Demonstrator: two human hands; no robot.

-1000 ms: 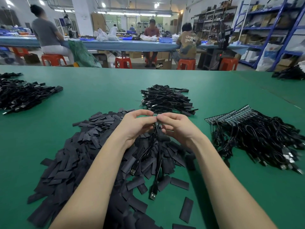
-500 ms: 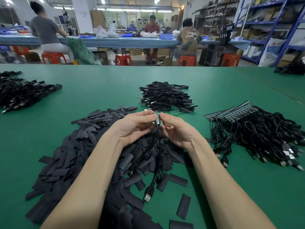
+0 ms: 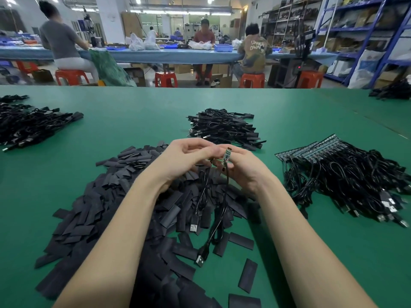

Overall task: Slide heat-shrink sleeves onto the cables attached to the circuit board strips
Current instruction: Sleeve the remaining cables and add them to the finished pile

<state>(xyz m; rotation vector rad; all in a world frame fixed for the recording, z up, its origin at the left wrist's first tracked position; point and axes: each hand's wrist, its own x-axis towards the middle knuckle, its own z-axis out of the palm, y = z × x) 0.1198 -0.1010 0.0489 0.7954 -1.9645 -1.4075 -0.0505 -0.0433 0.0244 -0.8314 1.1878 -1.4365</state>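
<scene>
My right hand (image 3: 244, 172) pinches a small green circuit board strip (image 3: 226, 157) upright, and its black cable (image 3: 223, 210) hangs down to a USB plug (image 3: 201, 260). Just left of the strip, my left hand (image 3: 184, 158) has its fingers curled. A second black cable (image 3: 202, 190) runs up under them, with its top end hidden and its USB plug (image 3: 193, 227) lying below. Both hands hover over a wide heap of flat black heat-shrink sleeves (image 3: 106, 203) on the green table (image 3: 133, 121).
A pile of black cables (image 3: 224, 130) lies just beyond my hands. To the right lies a bundle of board strips with cables (image 3: 338, 174), and more cable piles sit at the far left (image 3: 33, 125) and far right (image 3: 391, 91). People sit at a bench behind.
My hands have drawn slightly apart. The board strip now stands exposed in my right hand's fingers, and the two cables hang separately. The view has tilted slightly.
</scene>
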